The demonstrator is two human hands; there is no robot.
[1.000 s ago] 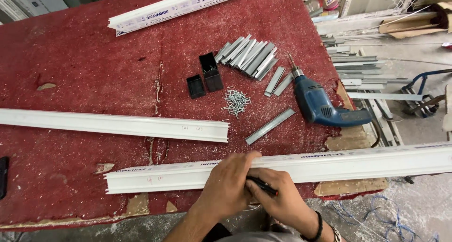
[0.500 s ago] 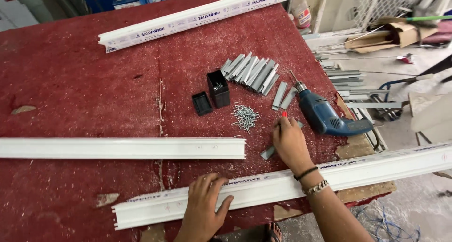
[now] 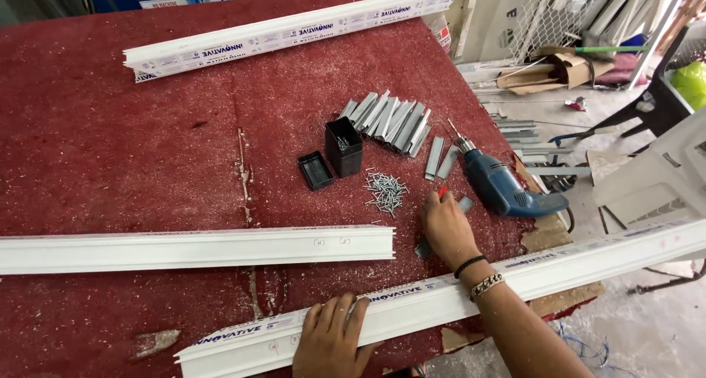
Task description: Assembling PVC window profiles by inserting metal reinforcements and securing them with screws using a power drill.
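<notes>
Left hand (image 3: 332,335) lay flat on the white profile (image 3: 441,298) at the near table edge. Right hand (image 3: 446,227), just beyond it, pinched a red-tipped marker (image 3: 442,193). Long, light, probably flexing: best held mid-length.

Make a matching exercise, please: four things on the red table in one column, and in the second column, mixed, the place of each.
1. blue drill
2. pile of screws
3. black box
4. nearest white profile

a. under the left hand
b. upright, beside its flat lid
c. at the table's right edge
d. just left of the right hand

Pairs: 1-c, 2-d, 3-b, 4-a
</notes>
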